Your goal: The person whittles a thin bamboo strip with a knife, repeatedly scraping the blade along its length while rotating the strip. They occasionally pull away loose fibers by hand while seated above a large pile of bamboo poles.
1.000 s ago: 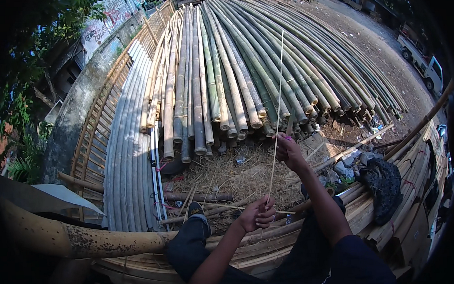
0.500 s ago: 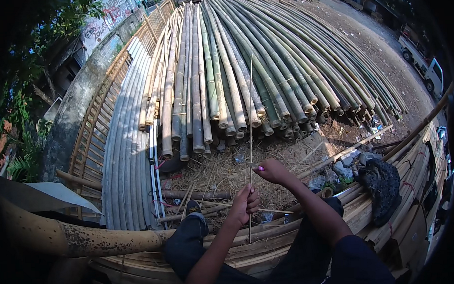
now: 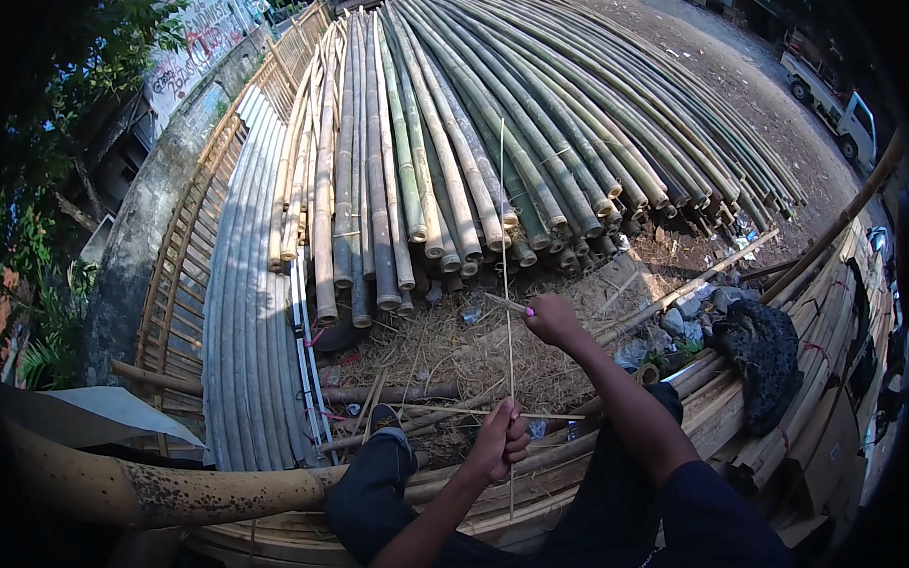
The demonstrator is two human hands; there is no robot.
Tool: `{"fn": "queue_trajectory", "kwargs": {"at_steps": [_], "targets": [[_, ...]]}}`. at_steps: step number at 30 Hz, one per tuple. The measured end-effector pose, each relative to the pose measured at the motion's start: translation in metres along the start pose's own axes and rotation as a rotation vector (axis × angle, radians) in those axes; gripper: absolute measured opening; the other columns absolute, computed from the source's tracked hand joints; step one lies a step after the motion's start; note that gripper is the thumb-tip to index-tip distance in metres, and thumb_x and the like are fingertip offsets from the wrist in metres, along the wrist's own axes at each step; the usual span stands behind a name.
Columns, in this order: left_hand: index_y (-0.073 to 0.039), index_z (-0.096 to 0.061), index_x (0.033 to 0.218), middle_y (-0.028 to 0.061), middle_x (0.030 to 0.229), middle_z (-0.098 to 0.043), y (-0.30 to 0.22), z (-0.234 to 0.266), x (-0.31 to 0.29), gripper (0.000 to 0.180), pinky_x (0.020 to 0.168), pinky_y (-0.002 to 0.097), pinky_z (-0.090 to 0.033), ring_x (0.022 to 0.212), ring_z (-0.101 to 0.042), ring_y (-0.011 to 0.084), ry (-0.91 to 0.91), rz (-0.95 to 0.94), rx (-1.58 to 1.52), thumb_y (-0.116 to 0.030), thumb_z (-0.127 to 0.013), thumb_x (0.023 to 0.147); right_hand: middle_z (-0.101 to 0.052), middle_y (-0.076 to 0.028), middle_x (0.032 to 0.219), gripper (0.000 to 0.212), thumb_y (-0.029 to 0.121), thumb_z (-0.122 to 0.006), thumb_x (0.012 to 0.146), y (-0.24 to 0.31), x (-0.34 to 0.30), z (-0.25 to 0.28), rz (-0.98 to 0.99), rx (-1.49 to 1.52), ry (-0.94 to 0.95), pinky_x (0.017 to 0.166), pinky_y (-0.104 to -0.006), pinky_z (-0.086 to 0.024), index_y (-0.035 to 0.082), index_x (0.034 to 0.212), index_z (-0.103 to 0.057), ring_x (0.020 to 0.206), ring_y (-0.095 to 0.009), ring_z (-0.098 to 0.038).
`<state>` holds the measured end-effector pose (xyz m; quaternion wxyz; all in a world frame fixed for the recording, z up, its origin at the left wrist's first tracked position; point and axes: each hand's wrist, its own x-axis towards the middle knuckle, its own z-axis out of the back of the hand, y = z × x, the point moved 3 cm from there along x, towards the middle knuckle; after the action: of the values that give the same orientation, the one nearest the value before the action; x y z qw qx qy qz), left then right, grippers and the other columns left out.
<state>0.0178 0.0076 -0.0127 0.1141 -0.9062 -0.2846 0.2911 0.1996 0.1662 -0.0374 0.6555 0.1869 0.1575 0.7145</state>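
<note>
We note the left hand (image 3: 500, 443) closed around the lower part of a thin bamboo strip (image 3: 506, 282), fingers curled fully about it, low in the head view just above the knees. The strip stands nearly upright, running from below the left hand up past the right hand (image 3: 553, 319) and on over the stacked bamboo poles (image 3: 450, 164). The right hand sits higher on the same strip, closed around a short stick-like tool (image 3: 505, 303) whose tip pokes out to the left across the strip; whether it is a blade we cannot tell. The two hands are well apart along the strip. Under them lies a heap of dry shavings (image 3: 457, 344) at the cut ends of the poles. A dark shoe (image 3: 384, 419) rests on split bamboo lengths near the left hand. To the left lies a row of grey pipes (image 3: 251, 321); a thick pale bamboo trunk (image 3: 151, 490) crosses the lower left.
</note>
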Motion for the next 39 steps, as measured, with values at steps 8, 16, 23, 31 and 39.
{"fn": "queue_trajectory", "kwargs": {"at_steps": [8, 16, 23, 31, 39], "targets": [[-0.015, -0.036, 0.084, -0.0057, 0.056, -0.023, 0.049, -0.025, -0.018, 0.029, 0.036, 0.0198, -0.015, 0.042, -0.019, 0.0041, 0.164, 0.176, 0.056, -0.040, -0.035, 0.099, -0.061, -0.025, 0.074, 0.031, 0.029, -0.051, 0.080, -0.063, 0.002, 0.018, -0.534, 0.016, -0.169, 0.068, -0.0499, -0.049, 0.003, 0.074, -0.066, 0.076, -0.041, -0.062], [-0.014, -0.036, 0.084, -0.0052, 0.056, -0.024, 0.010, -0.026, -0.020, 0.030, 0.035, 0.0204, -0.016, 0.041, -0.018, 0.0044, 0.157, 0.079, 0.151, -0.039, -0.036, 0.099, -0.052, -0.013, 0.056, 0.038, 0.030, -0.054, 0.082, -0.120, 0.015, 0.039, -0.423, 0.491, -0.420, 0.053, -0.0427, -0.036, -0.004, 0.064, -0.053, 0.054, -0.027, -0.052], [-0.014, -0.037, 0.084, -0.0044, 0.057, -0.025, -0.040, 0.012, -0.005, 0.029, 0.035, 0.0201, -0.016, 0.041, -0.020, 0.0043, -0.059, -0.222, 0.132, -0.038, -0.034, 0.100, -0.036, -0.007, 0.046, 0.044, 0.031, -0.060, 0.084, -0.001, 0.007, 0.030, 0.025, 0.426, 0.017, 0.044, -0.0352, -0.029, -0.001, 0.058, -0.045, 0.043, -0.014, -0.037], [-0.012, -0.035, 0.083, -0.0024, 0.055, -0.026, -0.015, 0.010, 0.000, 0.029, 0.032, 0.0222, -0.018, 0.038, -0.023, 0.0056, -0.176, -0.267, 0.371, -0.035, -0.032, 0.101, -0.055, -0.020, 0.062, 0.034, 0.033, -0.054, 0.082, 0.050, -0.018, 0.003, 0.470, 0.123, 0.086, 0.060, -0.0500, -0.042, 0.003, 0.066, -0.058, 0.064, -0.041, -0.055], [-0.013, -0.035, 0.084, -0.0044, 0.055, -0.025, 0.026, -0.008, -0.006, 0.028, 0.033, 0.0213, -0.016, 0.039, -0.021, 0.0043, 0.025, 0.016, 0.266, -0.036, -0.034, 0.100, -0.053, -0.017, 0.054, 0.033, 0.025, -0.053, 0.079, -0.064, 0.017, 0.044, -0.228, 0.300, -0.207, 0.047, -0.0413, -0.039, -0.002, 0.062, -0.058, 0.046, -0.029, -0.050]]}}
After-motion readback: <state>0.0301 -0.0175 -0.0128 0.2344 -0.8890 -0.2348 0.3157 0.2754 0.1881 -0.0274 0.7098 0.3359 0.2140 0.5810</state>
